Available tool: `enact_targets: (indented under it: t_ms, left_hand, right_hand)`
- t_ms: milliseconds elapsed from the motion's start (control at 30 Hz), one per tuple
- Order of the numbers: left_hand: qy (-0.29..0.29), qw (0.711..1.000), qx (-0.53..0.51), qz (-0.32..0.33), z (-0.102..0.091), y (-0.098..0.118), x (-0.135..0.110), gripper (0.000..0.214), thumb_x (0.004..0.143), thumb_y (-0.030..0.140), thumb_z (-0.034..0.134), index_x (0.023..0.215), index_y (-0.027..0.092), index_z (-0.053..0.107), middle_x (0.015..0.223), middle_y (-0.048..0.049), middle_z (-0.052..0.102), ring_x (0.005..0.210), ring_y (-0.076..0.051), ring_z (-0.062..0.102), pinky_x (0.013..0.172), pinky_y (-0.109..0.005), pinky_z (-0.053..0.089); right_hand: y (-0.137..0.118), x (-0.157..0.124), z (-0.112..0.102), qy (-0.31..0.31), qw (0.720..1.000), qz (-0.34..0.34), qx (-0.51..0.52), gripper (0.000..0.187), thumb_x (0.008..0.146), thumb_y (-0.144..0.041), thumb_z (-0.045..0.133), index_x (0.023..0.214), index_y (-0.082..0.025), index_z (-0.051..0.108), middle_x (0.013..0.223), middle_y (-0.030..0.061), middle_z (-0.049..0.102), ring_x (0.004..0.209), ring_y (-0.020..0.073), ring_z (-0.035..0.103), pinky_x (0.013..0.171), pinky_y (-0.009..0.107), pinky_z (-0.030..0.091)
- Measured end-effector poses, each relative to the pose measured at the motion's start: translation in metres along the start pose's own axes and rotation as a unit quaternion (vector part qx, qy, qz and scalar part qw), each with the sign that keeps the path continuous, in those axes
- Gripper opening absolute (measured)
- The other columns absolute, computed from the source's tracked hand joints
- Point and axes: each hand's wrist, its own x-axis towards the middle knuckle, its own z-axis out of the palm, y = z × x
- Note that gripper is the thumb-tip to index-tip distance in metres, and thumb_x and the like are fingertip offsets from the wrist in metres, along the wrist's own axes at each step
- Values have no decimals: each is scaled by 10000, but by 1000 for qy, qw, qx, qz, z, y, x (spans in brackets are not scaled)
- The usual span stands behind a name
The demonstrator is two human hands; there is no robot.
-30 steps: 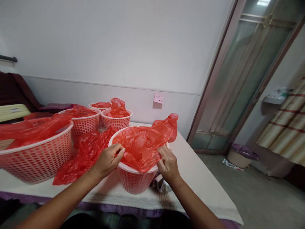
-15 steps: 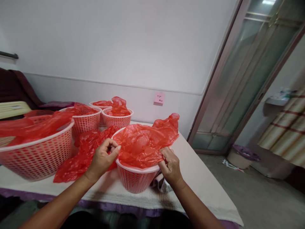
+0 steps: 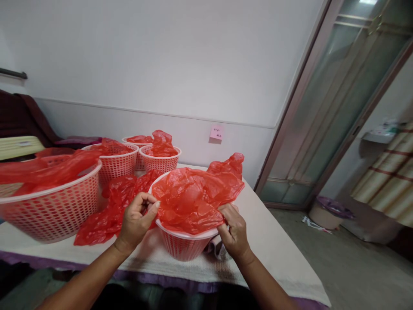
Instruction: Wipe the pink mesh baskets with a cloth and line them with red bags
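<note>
A small pink perforated basket (image 3: pixel 180 246) stands near the table's front edge, with a crumpled red plastic bag (image 3: pixel 193 198) spread over its mouth. My left hand (image 3: pixel 137 219) pinches the bag's left edge at the basket rim, fingers curled. At the right side of the rim, my right hand (image 3: pixel 235 230) grips the bag's other edge. A loose flap of the bag sticks up behind, toward the wall.
A second red bag (image 3: pixel 109 211) lies on the white tablecloth (image 3: pixel 274 245) left of the basket. A large pink basket (image 3: pixel 51 206) with red plastic stands at the far left. Three smaller lined baskets (image 3: pixel 159 161) stand by the wall. A glass door (image 3: pixel 325 107) is at right.
Both hands stayed at the basket rim. The left hand's fingers curled tighter and shifted slightly left, pulling the bag flatter over the mouth. The basket itself has not moved.
</note>
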Motion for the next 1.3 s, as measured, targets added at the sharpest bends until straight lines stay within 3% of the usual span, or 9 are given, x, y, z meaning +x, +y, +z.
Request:
enact_targets:
  t_ms: [267, 633, 733, 933, 1300]
  left_hand:
    - [-21, 997, 29, 67, -13, 5, -24, 68, 896, 193, 601, 893, 226, 542, 779, 45, 521, 674, -77, 513, 629, -183, 447]
    - [-89, 972, 63, 207, -31, 16, -64, 259, 841, -1, 575, 1001, 202, 559, 758, 26, 515, 717, -112, 539, 693, -263, 478]
    - [-83, 962, 95, 241, -32, 18, -70, 279, 829, -8, 583, 1026, 188, 560, 759, 25, 520, 734, -117, 557, 726, -273, 497]
    - [-70, 962, 118, 238, -30, 18, -68, 262, 822, 6, 587, 1000, 197, 567, 779, 18, 551, 690, -113, 559, 635, -244, 491]
    - [-3, 962, 80, 261, -15, 6, -74, 331, 789, -46, 570, 1040, 168, 544, 779, 8, 536, 756, -138, 535, 698, -296, 500]
  right_hand:
    - [-18, -13, -7, -13, 1000, -23, -8, 117, 893, -155, 424, 864, -198, 529, 792, 29, 545, 755, 191, 484, 740, 395, 341]
    - [-42, -36, -15, -31, 997, -72, -22, 111, 864, -114, 401, 863, -187, 484, 836, 46, 534, 781, 190, 462, 746, 401, 328]
    - [-45, -37, -15, -41, 995, -81, -34, 103, 854, -113, 408, 870, -187, 478, 844, 50, 532, 785, 194, 458, 756, 408, 328]
    - [-47, -31, -9, -37, 997, -65, -33, 105, 849, -114, 417, 857, -205, 470, 835, 40, 531, 769, 194, 470, 750, 400, 340]
    - [-40, -28, -6, -35, 994, -85, -51, 175, 837, -124, 397, 944, -183, 522, 871, 52, 545, 810, 211, 495, 794, 435, 345]
